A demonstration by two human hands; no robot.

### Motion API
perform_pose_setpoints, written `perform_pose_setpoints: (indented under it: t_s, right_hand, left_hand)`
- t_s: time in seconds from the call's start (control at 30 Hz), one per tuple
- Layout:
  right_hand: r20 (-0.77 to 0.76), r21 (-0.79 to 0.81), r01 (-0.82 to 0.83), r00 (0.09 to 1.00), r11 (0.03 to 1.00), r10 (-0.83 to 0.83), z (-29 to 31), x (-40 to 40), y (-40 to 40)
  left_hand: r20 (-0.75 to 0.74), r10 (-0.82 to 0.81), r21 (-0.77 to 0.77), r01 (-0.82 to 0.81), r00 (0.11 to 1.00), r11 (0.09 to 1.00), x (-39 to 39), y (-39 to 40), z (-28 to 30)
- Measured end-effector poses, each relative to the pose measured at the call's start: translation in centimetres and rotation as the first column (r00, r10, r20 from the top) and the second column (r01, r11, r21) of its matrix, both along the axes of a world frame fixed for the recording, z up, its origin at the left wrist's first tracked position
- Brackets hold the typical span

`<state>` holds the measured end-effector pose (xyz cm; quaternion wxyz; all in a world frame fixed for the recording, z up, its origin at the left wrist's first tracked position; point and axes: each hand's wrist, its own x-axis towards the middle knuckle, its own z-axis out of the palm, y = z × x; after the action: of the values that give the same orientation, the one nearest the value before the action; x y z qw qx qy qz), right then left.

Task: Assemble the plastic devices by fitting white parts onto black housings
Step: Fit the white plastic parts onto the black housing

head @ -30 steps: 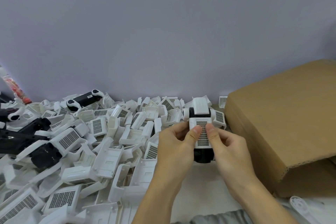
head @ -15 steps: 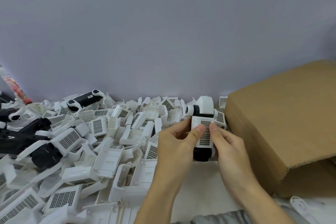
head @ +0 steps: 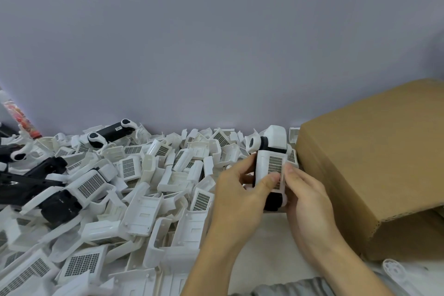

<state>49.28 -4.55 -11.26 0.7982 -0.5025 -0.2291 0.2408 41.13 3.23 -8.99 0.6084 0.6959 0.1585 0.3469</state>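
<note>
Black housing (head: 272, 200) with white grille part (head: 272, 170) held above pale tabletop (head: 264, 243) | left hand (head: 237, 197), right hand (head: 310, 197) both pinching it | loose white parts (head: 149, 199) heaped left | cardboard box (head: 374, 163) right | grey wall (head: 216, 43) behind

Bare hands and forearms, no gloves or sleeves

The left hand (head: 236, 196) and right hand (head: 310, 202) wear no rings or watch; grey fabric clothing (head: 288, 287) shows at the bottom edge.
</note>
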Motion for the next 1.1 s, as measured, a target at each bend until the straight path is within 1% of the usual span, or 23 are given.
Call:
perform_pose_setpoints:
  t_s: [0.1, 0.17, 0.23, 0.33, 0.4, 0.47, 0.57, 0.63, 0.7, 0.77, 0.87, 0.93, 1.0, 1.07, 1.1]
  right_hand:
    - [0.072, -0.013, -0.014, 0.997, 1.0, 0.015, -0.1, -0.1, -0.1]
    - [0.118, -0.028, -0.006, 0.993, 1.0, 0.01, 0.0, -0.3, -0.1]
    - [0.186, -0.044, 0.019, 0.983, 0.999, -0.01, 0.2, -0.5, -0.2]
    - [0.332, -0.067, 0.086, 0.942, 0.994, -0.059, 0.5, -0.8, -0.4]
    - [0.379, -0.084, 0.109, 0.923, 0.99, -0.069, 0.6, -0.9, -0.3]
    - [0.383, -0.075, 0.119, 0.92, 0.99, -0.082, 0.7, -1.0, -0.3]
    - [0.319, -0.039, 0.139, 0.94, 0.989, -0.12, 0.8, -1.0, -0.2]
    - [0.327, -0.045, 0.17, 0.933, 0.984, -0.146, 0.7, -1.1, -0.1]
    - [0.399, -0.079, 0.194, 0.905, 0.978, -0.147, 0.5, -1.3, -0.1]
    - [0.501, -0.128, 0.225, 0.855, 0.966, -0.133, 0.5, -1.5, -0.2]
    - [0.602, -0.176, 0.291, 0.788, 0.94, -0.131, 0.5, -1.6, -0.2]
    - [0.602, -0.213, 0.328, 0.786, 0.92, -0.141, 0.4, -1.4, -0.1]
    - [0.545, -0.212, 0.37, 0.813, 0.905, -0.205, 0.2, -1.2, 0.0]
    - [0.452, -0.17, 0.413, 0.84, 0.895, -0.302, 0.1, -0.8, -0.1]
    - [0.386, -0.152, 0.426, 0.857, 0.892, -0.343, 0.1, -0.5, -0.1]
  left_hand:
    - [0.028, -0.013, -0.202, 0.018, 1.0, 0.979, -0.1, 0.2, 0.1]
    - [0.037, -0.003, -0.286, 0.013, 0.999, 0.958, -0.2, 0.4, 0.2]
    - [0.035, 0.002, -0.311, 0.009, 0.999, 0.95, -0.2, 0.5, 0.2]
    - [0.017, 0.031, -0.293, -0.025, 0.999, 0.956, -0.2, 0.4, 0.3]
    - [0.013, 0.047, -0.29, -0.042, 0.999, 0.956, -0.3, 0.4, 0.3]
    - [0.016, 0.054, -0.312, -0.046, 0.998, 0.949, -0.4, 0.4, 0.4]
    - [0.008, 0.054, -0.362, -0.048, 0.998, 0.931, -0.6, 0.4, 0.5]
    - [0.01, 0.077, -0.378, -0.068, 0.997, 0.924, -0.5, 0.5, 0.4]
    - [0.02, 0.092, -0.402, -0.076, 0.996, 0.912, -0.5, 0.6, 0.4]
    - [0.031, 0.109, -0.443, -0.084, 0.994, 0.893, -0.5, 0.6, 0.6]
    - [0.034, 0.114, -0.528, -0.08, 0.993, 0.845, -0.4, 0.8, 0.9]
    - [0.031, 0.088, -0.558, -0.056, 0.996, 0.828, -0.3, 0.8, 0.9]
    - [0.04, 0.077, -0.529, -0.044, 0.996, 0.848, -0.3, 0.5, 1.0]
    - [0.04, 0.132, -0.423, -0.103, 0.99, 0.9, -0.2, 0.3, 0.9]
    - [0.038, 0.199, -0.334, -0.175, 0.979, 0.926, -0.1, 0.3, 0.8]
